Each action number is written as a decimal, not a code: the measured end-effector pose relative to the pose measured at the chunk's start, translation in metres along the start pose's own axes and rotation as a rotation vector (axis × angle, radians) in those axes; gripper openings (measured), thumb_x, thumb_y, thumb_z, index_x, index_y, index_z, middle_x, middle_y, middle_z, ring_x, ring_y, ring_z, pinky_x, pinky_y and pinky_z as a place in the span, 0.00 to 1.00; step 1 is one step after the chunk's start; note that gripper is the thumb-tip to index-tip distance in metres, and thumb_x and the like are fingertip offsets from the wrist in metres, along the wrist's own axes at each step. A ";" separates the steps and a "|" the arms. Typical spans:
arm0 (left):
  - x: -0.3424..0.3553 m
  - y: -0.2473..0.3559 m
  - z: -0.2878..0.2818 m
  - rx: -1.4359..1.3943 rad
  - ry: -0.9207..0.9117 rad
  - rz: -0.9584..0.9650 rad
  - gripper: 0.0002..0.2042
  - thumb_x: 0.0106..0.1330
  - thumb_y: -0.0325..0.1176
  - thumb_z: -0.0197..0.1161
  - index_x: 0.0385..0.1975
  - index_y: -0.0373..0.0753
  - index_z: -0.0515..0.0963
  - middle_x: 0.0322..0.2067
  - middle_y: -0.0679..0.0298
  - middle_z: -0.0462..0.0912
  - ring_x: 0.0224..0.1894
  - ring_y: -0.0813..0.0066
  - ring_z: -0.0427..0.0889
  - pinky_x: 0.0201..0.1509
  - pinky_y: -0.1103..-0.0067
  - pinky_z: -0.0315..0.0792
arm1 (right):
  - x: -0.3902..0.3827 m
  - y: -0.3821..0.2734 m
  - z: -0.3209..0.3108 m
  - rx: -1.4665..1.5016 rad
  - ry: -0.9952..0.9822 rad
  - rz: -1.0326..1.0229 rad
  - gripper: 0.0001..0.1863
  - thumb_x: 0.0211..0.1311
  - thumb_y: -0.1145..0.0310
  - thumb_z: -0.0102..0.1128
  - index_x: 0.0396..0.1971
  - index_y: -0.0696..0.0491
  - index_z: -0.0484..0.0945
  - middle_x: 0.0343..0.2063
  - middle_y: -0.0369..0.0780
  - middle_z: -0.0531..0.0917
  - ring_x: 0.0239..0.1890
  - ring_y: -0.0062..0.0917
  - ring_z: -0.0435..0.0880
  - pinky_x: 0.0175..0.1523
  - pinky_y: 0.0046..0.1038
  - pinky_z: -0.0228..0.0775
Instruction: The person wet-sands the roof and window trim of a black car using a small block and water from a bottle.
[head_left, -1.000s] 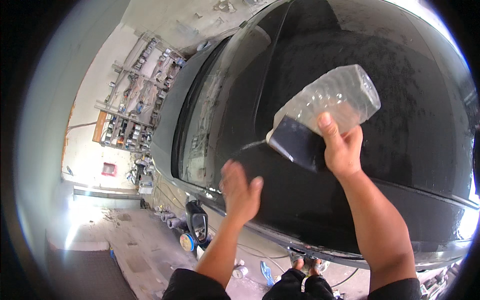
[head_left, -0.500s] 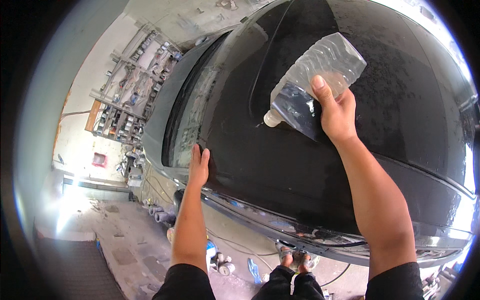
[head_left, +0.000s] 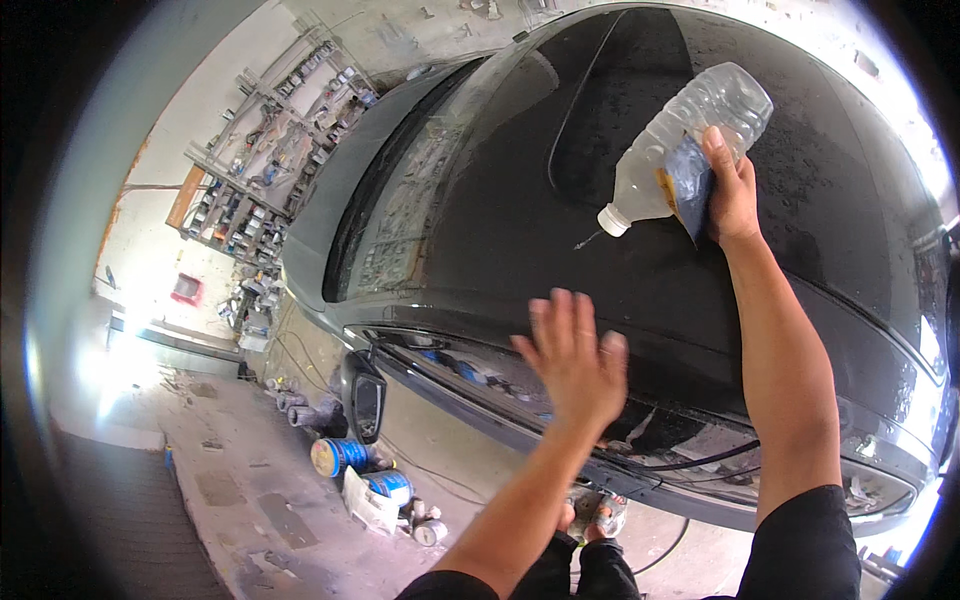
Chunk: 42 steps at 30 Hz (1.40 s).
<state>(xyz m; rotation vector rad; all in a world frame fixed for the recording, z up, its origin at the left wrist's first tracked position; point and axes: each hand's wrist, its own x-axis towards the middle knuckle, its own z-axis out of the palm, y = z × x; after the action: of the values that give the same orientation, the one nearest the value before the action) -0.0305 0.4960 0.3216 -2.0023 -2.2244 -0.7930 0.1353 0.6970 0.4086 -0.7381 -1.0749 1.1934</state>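
Observation:
My right hand [head_left: 735, 195] is wrapped round a clear ribbed plastic bottle [head_left: 655, 165], tilted with its white cap down and to the left. A thin jet of water comes from the cap toward the dark car roof [head_left: 480, 230]. Pressed between that hand and the bottle is a bluish-grey sheet [head_left: 690, 178] with a yellowish-brown corner; it looks like sandpaper. My left hand [head_left: 580, 370] is over the near edge of the roof, fingers spread, slightly blurred and holding nothing. Whether it touches the roof I cannot tell.
The car's side mirror [head_left: 367, 400] sticks out on the near side. Blue-labelled cans [head_left: 338, 457] and a white bag [head_left: 370, 505] are on the floor below it. A cluttered shelf rack [head_left: 260, 150] lines the left wall. A dark hose [head_left: 700, 460] crosses the car's near side.
My left hand has moved right along the roof, its fingers spreading. The bottle has shifted right in the picture, still in my right hand, and the water jet shows longer.

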 end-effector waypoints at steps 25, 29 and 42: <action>-0.016 0.059 -0.010 -0.060 -0.036 -0.084 0.29 0.70 0.52 0.43 0.64 0.38 0.61 0.68 0.49 0.51 0.73 0.45 0.40 0.60 0.31 0.32 | -0.256 -0.109 -0.065 -0.255 0.708 -0.152 0.27 0.68 0.48 0.52 0.49 0.60 0.72 0.39 0.39 0.79 0.37 0.23 0.81 0.39 0.26 0.76; -0.034 0.073 -0.003 -0.020 -0.099 0.073 0.31 0.70 0.56 0.40 0.67 0.42 0.58 0.70 0.51 0.47 0.73 0.46 0.37 0.61 0.31 0.30 | -0.277 -0.117 -0.074 -0.190 0.744 -0.058 0.27 0.67 0.48 0.54 0.48 0.59 0.73 0.38 0.38 0.80 0.36 0.23 0.80 0.39 0.25 0.76; 0.122 0.022 -0.016 0.195 -0.220 0.157 0.42 0.68 0.62 0.40 0.66 0.25 0.52 0.68 0.39 0.48 0.72 0.47 0.43 0.72 0.55 0.43 | -0.345 -0.141 -0.133 -0.245 0.980 -0.208 0.31 0.67 0.44 0.51 0.41 0.64 0.74 0.34 0.42 0.81 0.32 0.25 0.82 0.36 0.26 0.77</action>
<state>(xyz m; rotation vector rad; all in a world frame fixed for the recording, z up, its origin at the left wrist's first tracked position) -0.0348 0.6023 0.3873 -2.2235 -2.1163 -0.3412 0.3059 0.3401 0.3998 -1.1922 -0.4424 0.3989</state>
